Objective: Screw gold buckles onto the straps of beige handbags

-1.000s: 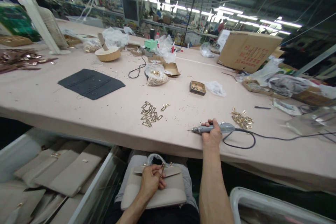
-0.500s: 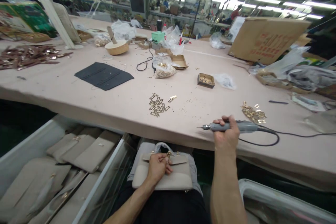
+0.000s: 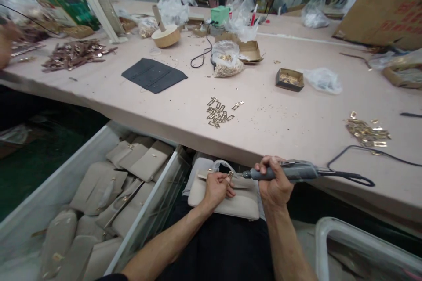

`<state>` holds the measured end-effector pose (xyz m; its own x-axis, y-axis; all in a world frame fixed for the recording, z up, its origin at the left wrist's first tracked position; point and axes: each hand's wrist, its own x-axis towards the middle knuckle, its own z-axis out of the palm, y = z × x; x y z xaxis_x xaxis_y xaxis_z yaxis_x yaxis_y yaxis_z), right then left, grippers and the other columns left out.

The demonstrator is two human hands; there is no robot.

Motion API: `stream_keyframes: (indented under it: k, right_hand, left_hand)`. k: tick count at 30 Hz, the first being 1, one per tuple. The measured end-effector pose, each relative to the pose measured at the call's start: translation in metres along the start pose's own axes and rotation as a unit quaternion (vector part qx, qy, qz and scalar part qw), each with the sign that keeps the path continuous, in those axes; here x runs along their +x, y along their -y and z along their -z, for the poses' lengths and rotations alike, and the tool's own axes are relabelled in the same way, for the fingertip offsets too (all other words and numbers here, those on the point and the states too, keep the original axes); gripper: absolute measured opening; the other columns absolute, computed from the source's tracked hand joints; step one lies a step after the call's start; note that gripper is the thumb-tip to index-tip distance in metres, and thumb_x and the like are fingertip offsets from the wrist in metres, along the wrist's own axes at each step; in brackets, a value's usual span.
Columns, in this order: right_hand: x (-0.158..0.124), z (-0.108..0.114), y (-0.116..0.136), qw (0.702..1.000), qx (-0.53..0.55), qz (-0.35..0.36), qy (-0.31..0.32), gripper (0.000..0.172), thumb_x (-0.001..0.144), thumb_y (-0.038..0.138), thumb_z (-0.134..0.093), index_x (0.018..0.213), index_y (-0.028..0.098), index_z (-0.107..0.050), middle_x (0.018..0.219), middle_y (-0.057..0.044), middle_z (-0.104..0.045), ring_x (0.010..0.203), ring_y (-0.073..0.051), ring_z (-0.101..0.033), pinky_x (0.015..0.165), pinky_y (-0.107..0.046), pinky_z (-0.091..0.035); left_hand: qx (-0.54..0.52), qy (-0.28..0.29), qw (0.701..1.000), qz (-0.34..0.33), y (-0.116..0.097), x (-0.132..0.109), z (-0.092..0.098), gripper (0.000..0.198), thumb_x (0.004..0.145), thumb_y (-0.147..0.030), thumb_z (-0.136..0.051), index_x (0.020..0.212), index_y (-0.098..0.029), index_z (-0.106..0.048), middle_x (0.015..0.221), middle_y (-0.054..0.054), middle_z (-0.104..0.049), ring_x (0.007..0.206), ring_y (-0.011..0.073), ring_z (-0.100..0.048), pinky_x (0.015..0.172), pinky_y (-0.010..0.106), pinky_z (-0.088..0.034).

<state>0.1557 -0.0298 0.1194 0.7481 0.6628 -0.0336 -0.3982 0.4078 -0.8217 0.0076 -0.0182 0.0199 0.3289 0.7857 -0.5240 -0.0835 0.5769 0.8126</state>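
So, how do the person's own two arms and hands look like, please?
The left hand and right hand wear no gloves. Both forearms are uncovered, with no watch or bracelet showing. On the left, a dark sleeve edge shows at the picture's bottom; on the right, none shows.

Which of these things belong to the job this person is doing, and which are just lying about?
In the job:
- grey power driver, in the right hand
- small metal piece, in the left hand
- beige bag on the lap
- probably the loose metal frames on the table

Apparently just lying about:
- dark sheet
- crumpled plastic bag
- large cardboard box
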Motion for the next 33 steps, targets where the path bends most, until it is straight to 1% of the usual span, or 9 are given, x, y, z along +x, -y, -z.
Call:
stream_keyframes:
  k: [3,8,15,21,26,31,33]
  right_hand:
    - [-0.006,-0.003,-0.012,1.0,-0.016,0.011,0.021,0.016,0.081,0.023,-0.075,0.077,0.017,-0.061,0.076,0.001,-0.064,0.05,-0.009,-0.051,0.056,-0.03,-0.048]
    - [-0.006,-0.007,-0.02,0.998,-0.029,0.033,0.036,0.014,0.083,0.022,-0.074,0.076,0.017,-0.062,0.075,0.0,-0.065,0.05,-0.009,-0.051,0.055,-0.029,-0.047]
    - [-0.006,-0.009,-0.025,0.998,-0.042,0.039,0.04,0.014,0.083,0.022,-0.073,0.075,0.016,-0.064,0.073,0.0,-0.064,0.049,-0.009,-0.051,0.054,-0.029,-0.047]
    - [-0.008,-0.009,-0.03,0.996,-0.065,0.042,0.04,0.016,0.083,0.023,-0.073,0.073,0.016,-0.063,0.073,0.0,-0.064,0.05,-0.009,-0.052,0.056,-0.029,-0.048]
    - [-0.01,-0.011,-0.033,0.995,-0.071,0.052,0.043,0.017,0.083,0.023,-0.074,0.073,0.016,-0.063,0.071,0.0,-0.064,0.05,-0.009,-0.052,0.055,-0.029,-0.048]
    - [-0.015,-0.011,-0.035,0.99,-0.1,0.068,0.071,0.016,0.085,0.024,-0.073,0.074,0.018,-0.064,0.07,0.001,-0.063,0.052,-0.01,-0.052,0.056,-0.029,-0.047]
    - [-0.018,-0.007,-0.036,0.988,-0.11,0.054,0.089,0.016,0.083,0.024,-0.076,0.073,0.018,-0.064,0.07,0.001,-0.062,0.054,-0.011,-0.054,0.057,-0.029,-0.048]
  left_hand:
    - [0.004,0.001,1.0,-0.001,-0.001,-0.002,0.0,0.037,0.075,-0.043,-0.074,0.083,-0.008,-0.067,0.068,0.009,-0.071,0.043,0.0169,-0.066,0.039,0.025,-0.053]
    - [-0.002,-0.001,1.0,-0.003,-0.002,-0.002,-0.001,0.035,0.075,-0.042,-0.073,0.084,-0.008,-0.067,0.069,0.009,-0.071,0.043,0.0167,-0.066,0.038,0.025,-0.053]
    - [0.003,-0.001,1.0,-0.008,0.001,-0.001,0.0,0.035,0.076,-0.042,-0.073,0.083,-0.009,-0.066,0.068,0.009,-0.071,0.043,0.0169,-0.066,0.039,0.025,-0.053]
    - [0.005,0.001,1.0,-0.004,0.0,-0.002,0.0,0.038,0.077,-0.045,-0.074,0.083,-0.009,-0.066,0.067,0.009,-0.071,0.043,0.0165,-0.066,0.039,0.024,-0.053]
    - [0.004,-0.004,1.0,-0.01,0.0,-0.002,0.0,0.035,0.077,-0.043,-0.074,0.082,-0.009,-0.065,0.068,0.009,-0.071,0.043,0.0172,-0.066,0.039,0.024,-0.053]
    - [0.006,-0.001,1.0,-0.006,0.0,-0.002,0.0,0.034,0.078,-0.042,-0.073,0.08,-0.009,-0.065,0.067,0.009,-0.071,0.042,0.0172,-0.066,0.039,0.025,-0.053]
    - [0.007,0.001,1.0,-0.003,-0.001,-0.003,0.0,0.034,0.078,-0.042,-0.073,0.083,-0.009,-0.065,0.069,0.01,-0.071,0.043,0.0171,-0.066,0.039,0.025,-0.053]
